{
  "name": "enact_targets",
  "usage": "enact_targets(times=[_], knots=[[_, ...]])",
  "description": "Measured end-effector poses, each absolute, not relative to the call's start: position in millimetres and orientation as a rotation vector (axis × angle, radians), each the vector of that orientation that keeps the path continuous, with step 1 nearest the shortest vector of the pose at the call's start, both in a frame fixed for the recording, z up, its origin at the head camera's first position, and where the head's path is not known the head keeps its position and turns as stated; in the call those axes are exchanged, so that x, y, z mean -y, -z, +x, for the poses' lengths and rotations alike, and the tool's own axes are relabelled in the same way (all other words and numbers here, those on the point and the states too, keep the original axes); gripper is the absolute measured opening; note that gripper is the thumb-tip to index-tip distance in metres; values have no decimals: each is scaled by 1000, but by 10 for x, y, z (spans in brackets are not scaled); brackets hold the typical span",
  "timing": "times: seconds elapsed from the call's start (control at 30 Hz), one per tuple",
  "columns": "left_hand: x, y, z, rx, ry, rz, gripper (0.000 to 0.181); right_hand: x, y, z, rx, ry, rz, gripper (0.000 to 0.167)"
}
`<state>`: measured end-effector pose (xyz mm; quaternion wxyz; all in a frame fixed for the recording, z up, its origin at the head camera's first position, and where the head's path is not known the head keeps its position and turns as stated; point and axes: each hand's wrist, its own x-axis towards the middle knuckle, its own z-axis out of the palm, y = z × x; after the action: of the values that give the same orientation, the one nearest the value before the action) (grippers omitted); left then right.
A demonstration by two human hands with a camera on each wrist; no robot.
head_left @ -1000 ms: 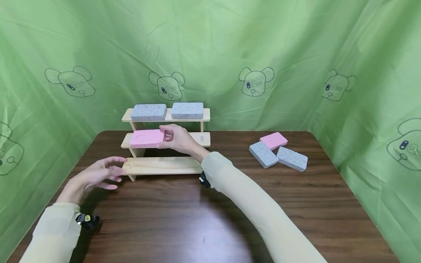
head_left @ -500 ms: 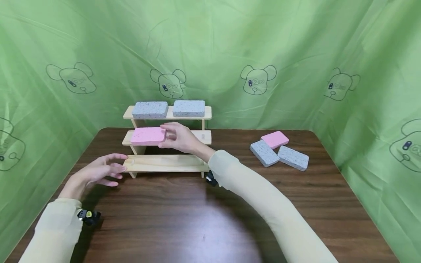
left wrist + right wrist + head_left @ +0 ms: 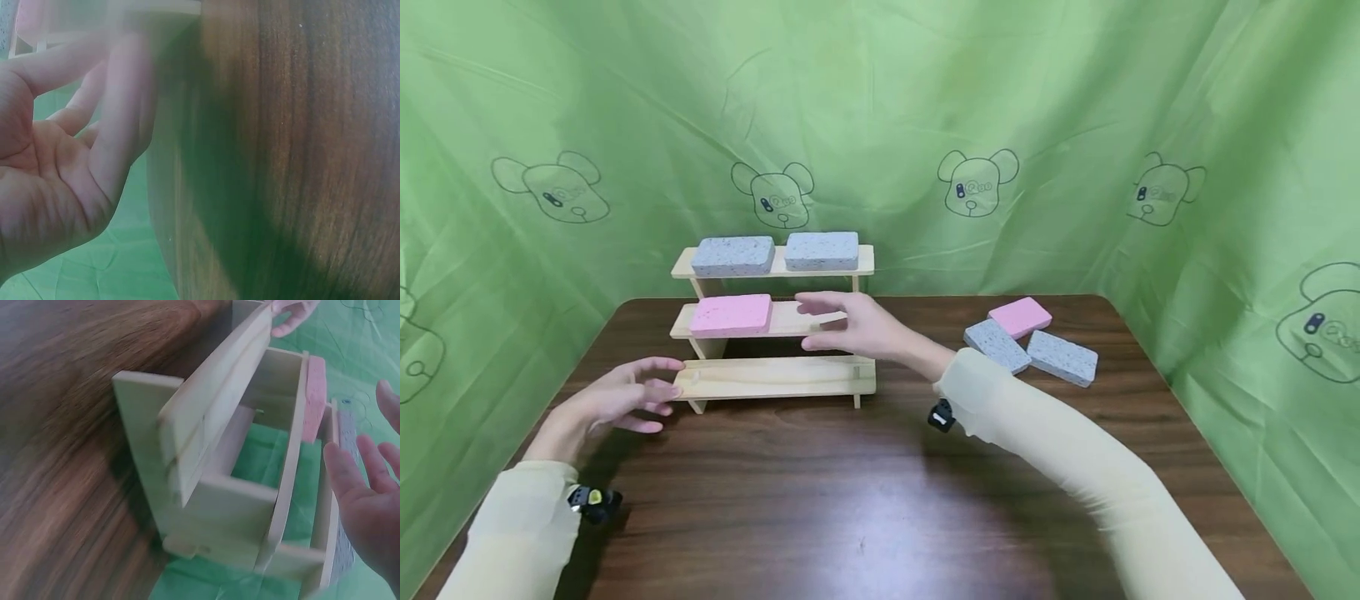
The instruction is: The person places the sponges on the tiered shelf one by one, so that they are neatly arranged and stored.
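Observation:
A three-tier wooden display stand [image 3: 775,379] stands on the table. On its middle tier, at the left, lies a pink sponge [image 3: 732,315]. My right hand [image 3: 868,325] is just right of that sponge, apart from it, with thumb and fingers spread and holding nothing. In the right wrist view the same hand [image 3: 375,500] appears beside the upper tiers. My left hand [image 3: 613,404] holds the left end of the bottom tier between thumb and finger. Its fingertips blur in the left wrist view, where the hand [image 3: 62,156] reaches up to the board.
Two grey-blue sponges, left [image 3: 733,256] and right [image 3: 822,251], lie on the top tier. To the right on the brown table [image 3: 865,500] are a pink sponge [image 3: 1021,317] and two grey-blue sponges [image 3: 1063,357]. A green curtain [image 3: 880,100] surrounds the table.
My right hand has let go of the pink sponge on the middle tier and drawn back to the right. The left hand keeps its place at the stand's end.

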<state>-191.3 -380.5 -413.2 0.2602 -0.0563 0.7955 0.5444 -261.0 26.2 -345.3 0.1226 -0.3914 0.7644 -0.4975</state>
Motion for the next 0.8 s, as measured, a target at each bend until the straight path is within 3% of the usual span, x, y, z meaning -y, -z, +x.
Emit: enact_targets(times=[0.3, 0.63, 0.8], knots=[[3741, 4113, -1903, -2154, -1507, -131, 69, -1107, 3383, -2559, -2384, 1482, -1114, 76], [3743, 4178, -1840, -2123, -1541, -143, 62, -2253, 3469, -2368, -2521, 1547, -689, 78], [3742, 4210, -1840, -2116, -1555, -136, 57, -2621, 3563, -2292, -2542, 1573, -584, 90]])
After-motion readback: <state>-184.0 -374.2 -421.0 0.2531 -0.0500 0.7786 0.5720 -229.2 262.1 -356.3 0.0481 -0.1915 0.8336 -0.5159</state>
